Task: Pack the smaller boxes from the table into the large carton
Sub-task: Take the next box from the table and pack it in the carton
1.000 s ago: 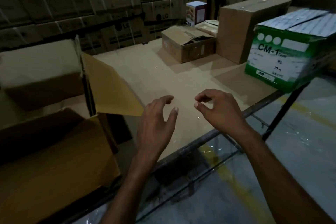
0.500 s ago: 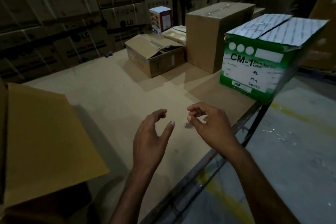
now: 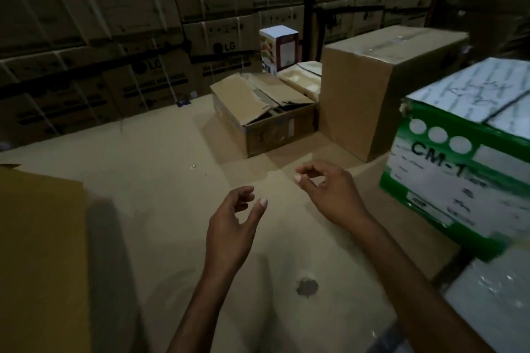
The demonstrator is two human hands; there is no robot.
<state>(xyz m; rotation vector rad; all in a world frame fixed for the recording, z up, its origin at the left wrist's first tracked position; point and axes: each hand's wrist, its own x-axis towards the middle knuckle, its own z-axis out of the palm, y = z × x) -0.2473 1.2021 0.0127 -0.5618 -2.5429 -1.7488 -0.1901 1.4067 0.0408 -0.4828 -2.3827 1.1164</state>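
Observation:
Both hands hover over the brown table (image 3: 160, 180), holding nothing. My left hand (image 3: 232, 226) has loosely curled fingers; my right hand (image 3: 329, 192) is just right of it, fingers relaxed and bent. A flap of the large carton (image 3: 43, 252) fills the left edge. Beyond the hands sits a small brown box (image 3: 263, 114) with torn open flaps. Right of it stands a taller taped brown box (image 3: 381, 86). A green and white box marked CM-1 (image 3: 464, 157) stands at the right, close to my right hand. A small white printed box (image 3: 279, 47) stands at the back.
A pale foam tray (image 3: 301, 79) lies between the torn box and the tall box. Stacked cartons (image 3: 143, 23) wall off the far side of the table. A dark hole (image 3: 307, 286) marks the tabletop near me. Plastic-wrapped goods (image 3: 493, 304) sit at the lower right.
The view has swung right and forward: the large carton slid toward the left edge and the boxes on the table grew nearer. Both hands moved forward over the table, still holding nothing.

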